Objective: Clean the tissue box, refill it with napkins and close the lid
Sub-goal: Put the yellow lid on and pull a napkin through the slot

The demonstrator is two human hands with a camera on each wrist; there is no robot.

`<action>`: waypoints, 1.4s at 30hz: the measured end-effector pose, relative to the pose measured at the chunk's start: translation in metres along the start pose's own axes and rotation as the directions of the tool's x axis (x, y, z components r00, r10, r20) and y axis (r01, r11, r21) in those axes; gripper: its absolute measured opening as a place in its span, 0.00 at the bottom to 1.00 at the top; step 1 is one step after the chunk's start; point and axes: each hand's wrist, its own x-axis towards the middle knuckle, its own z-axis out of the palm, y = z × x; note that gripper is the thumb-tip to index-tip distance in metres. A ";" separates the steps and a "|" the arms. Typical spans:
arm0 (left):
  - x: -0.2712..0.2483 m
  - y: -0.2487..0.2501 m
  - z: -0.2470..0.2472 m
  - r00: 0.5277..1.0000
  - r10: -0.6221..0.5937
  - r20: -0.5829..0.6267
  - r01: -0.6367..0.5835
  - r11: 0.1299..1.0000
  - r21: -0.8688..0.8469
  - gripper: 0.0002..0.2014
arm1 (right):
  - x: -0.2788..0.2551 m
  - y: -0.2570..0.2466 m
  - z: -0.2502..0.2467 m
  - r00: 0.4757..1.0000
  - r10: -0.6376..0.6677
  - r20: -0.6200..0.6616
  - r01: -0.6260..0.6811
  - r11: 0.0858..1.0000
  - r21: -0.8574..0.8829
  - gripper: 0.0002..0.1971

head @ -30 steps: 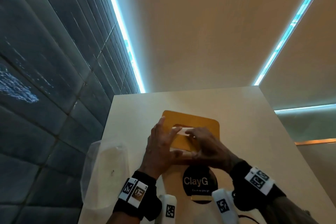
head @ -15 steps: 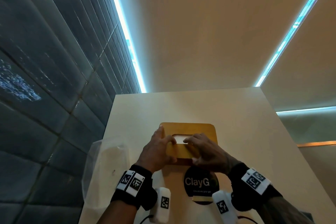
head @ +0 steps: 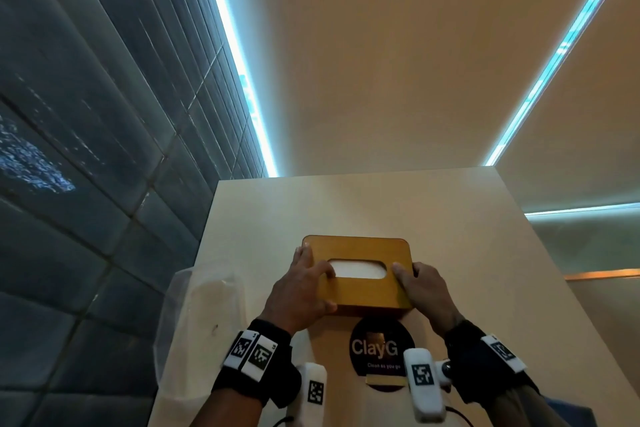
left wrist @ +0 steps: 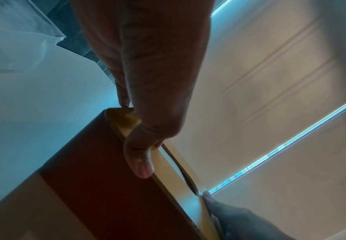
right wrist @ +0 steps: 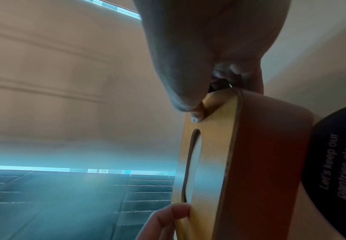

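Note:
A wooden tissue box [head: 360, 291] sits against the pale panel [head: 450, 253]. Its lid lies flat on it, and white napkins [head: 356, 270] show through the oval slot. My left hand [head: 304, 288] grips the box's left end, fingers over the lid by the slot and thumb on the near side [left wrist: 139, 162]. My right hand [head: 419, 288] grips the right end, thumb on the lid and fingers round the side [right wrist: 196, 112]. In the right wrist view the box [right wrist: 260, 154] shows edge-on, with a left fingertip [right wrist: 178, 212] on the lid's far end.
A clear plastic bag [head: 204, 322] holding a white stack lies left of the box. A dark round "ClayG" sticker [head: 377, 354] is stuck just below the box. A dark tiled wall [head: 86, 149] stands at the left. Blue light strips [head: 235, 55] run overhead.
Both hands were together at the lid's slot, over the white napkin. They have moved apart to the box's two ends, and the lid now lies level.

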 end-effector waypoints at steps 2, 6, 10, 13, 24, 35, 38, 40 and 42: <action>-0.002 0.001 0.000 1.000 -0.011 -0.004 0.011 1.000 -0.014 0.27 | 0.004 0.003 0.001 1.000 -0.006 -0.017 0.006 1.000 0.006 0.19; -0.001 0.001 -0.002 1.000 -0.016 -0.004 0.016 0.999 -0.047 0.27 | 0.003 0.000 0.001 1.000 0.003 -0.005 -0.002 1.000 0.020 0.20; -0.003 0.002 -0.001 0.996 -0.054 -0.074 0.042 0.987 -0.157 0.38 | 0.002 -0.004 -0.001 1.000 0.020 0.018 -0.020 0.999 0.040 0.20; -0.001 -0.002 0.001 0.976 -0.215 -0.024 0.186 0.890 -0.417 0.52 | 0.003 -0.004 -0.003 0.999 0.017 0.027 -0.019 0.999 0.043 0.21; 0.002 -0.005 0.014 0.913 -0.408 0.014 0.339 0.740 -0.581 0.35 | 0.008 -0.019 -0.017 0.994 -0.099 -0.034 0.077 0.910 -0.408 0.20; -0.005 0.013 0.015 0.988 -0.130 -0.078 0.120 0.986 -0.115 0.33 | 0.029 -0.065 -0.005 0.589 -0.416 0.693 0.806 0.243 -0.540 0.23; -0.007 0.018 0.012 0.986 -0.137 -0.092 0.127 0.986 -0.105 0.31 | 0.040 -0.071 -0.006 0.528 -0.351 0.773 0.845 0.127 -0.519 0.27; -0.008 0.019 0.011 0.986 -0.139 -0.095 0.128 0.985 -0.113 0.31 | 0.045 -0.075 -0.006 0.499 -0.301 0.813 0.860 0.061 -0.506 0.27; -0.008 0.019 0.011 0.987 -0.132 -0.094 0.121 0.986 -0.118 0.31 | 0.049 -0.079 -0.005 0.474 -0.289 0.831 0.868 -0.001 -0.496 0.28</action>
